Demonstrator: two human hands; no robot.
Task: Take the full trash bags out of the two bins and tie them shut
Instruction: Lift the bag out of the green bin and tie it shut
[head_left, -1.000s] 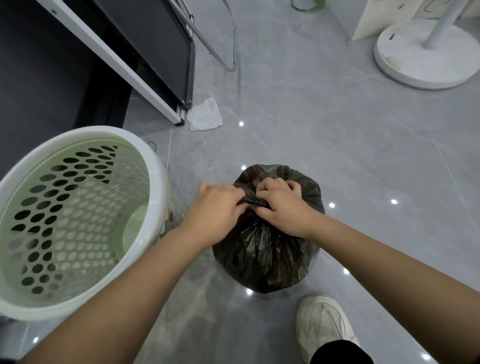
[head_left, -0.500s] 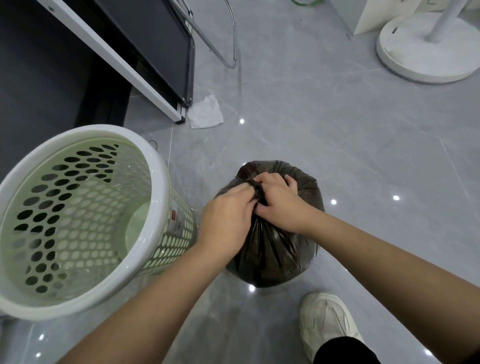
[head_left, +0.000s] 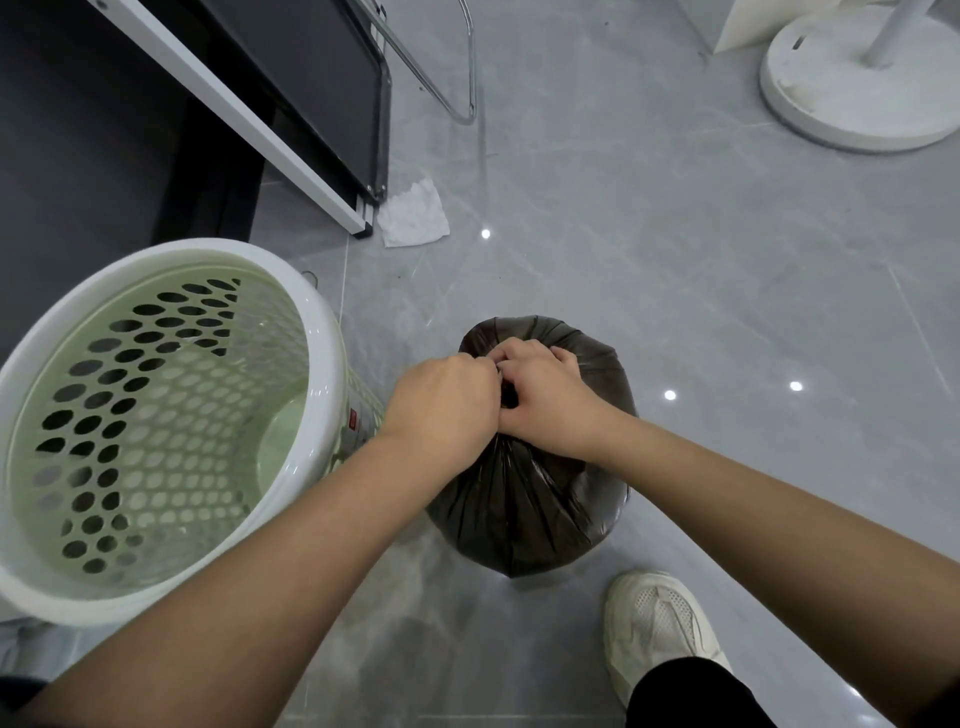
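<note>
- Bin (head_left: 156, 426), far left: the perforated pale-green bin with a white rim stood on the floor (head_left: 675, 260) with no bag in it, so I judged the lifting-out step for this bin done.
- My left hand (head_left: 441, 410), left of centre: it was closed on the gathered neck of the trash bag (head_left: 524, 509), knuckles touching those of the other hand.
- Trash bag, centre: black, glossy and bulging, it sat upright on the floor just beside the bin, its film pulled into pleats running up to the neck. Whether a knot was finished I could not tell, as both hands covered it.
- My right hand (head_left: 545, 400), right of centre: it was likewise clenched on the bag's neck.
- Remaining: the tie looked in progress; no second bin or second bag was in view, so that part I judged left to do.
</note>
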